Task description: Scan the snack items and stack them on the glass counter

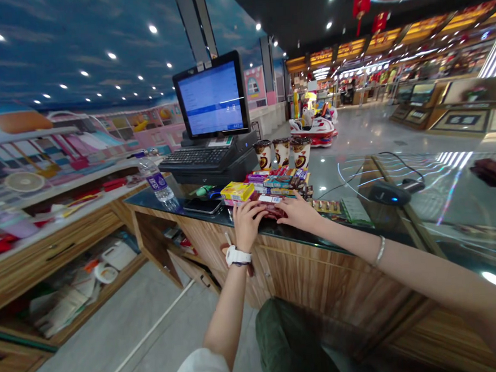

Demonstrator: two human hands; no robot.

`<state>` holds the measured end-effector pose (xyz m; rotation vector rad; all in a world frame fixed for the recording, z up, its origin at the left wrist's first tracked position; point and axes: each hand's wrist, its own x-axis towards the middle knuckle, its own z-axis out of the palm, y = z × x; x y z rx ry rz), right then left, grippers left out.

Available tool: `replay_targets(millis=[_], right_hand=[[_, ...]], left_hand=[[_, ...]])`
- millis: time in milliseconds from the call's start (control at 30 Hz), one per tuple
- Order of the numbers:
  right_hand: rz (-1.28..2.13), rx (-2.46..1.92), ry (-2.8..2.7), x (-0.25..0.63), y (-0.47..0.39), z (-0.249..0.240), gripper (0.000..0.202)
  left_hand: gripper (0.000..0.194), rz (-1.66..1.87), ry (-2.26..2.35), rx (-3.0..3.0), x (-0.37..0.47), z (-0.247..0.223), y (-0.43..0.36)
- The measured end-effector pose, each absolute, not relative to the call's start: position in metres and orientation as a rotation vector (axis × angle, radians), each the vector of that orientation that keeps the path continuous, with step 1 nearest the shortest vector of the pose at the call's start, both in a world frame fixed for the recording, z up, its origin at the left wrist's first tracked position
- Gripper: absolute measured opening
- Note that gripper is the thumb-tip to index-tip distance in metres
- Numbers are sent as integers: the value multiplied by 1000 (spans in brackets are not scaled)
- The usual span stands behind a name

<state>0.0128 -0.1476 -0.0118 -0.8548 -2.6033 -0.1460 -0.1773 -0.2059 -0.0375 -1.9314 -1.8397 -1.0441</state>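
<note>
A dark brown packet (270, 200) with a white label lies at the near edge of the glass-topped counter, between my two hands. My left hand (247, 224) has its fingers curled over the packet's left end. From the right, my right hand (298, 212) grips the other end, its fingers bent onto the wrapper. Just behind my left fingers sits a yellow box (237, 190) on top of a pink one. Several colourful snack bars (283, 178) lie in a pile directly beyond the packet. My palms hide part of the packet's lower edge.
Three brown-and-white cups (282, 152) stand behind the pile. A monitor (212, 98) and keyboard (203, 158) stand back left, near a phone (202, 205) and a water bottle (158, 181). To the right, a black device (387, 194) shows a blue light, with a cable behind.
</note>
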Motion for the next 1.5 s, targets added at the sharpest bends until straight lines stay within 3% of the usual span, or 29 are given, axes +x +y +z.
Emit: replay_targets(millis=[100, 267, 533, 733, 900, 1100, 1267, 1500], right_hand=[[-220, -807, -2618, 18, -148, -7, 22], [-337, -707, -2570, 30, -145, -3, 25], [-338, -624, -2453, 48, -138, 4, 33], [-270, -547, -2429, 78, -130, 13, 27], [-236, -400, -2340, 118, -114, 20, 50], [-190, -503, -2293, 159, -84, 23, 51], [-171, -700, -2265, 193, -61, 19, 65], [-205, -946, -2170, 243, -46, 11, 61]], left_hand=[[14, -1065, -1824, -1950, -178, -33, -203], [13, -1088, -1750, -1949, -176, -26, -200], [18, -1050, -1575, -1976, -170, -26, -198], [22, -1024, -1459, -1924, -151, -14, -190], [21, -1023, -1102, -1897, -124, 0, -162], [19, -924, -713, -1875, -83, 18, -119], [21, -833, -666, -1958, -47, 20, -88], [21, -716, -542, -2051, 1, 21, -47]])
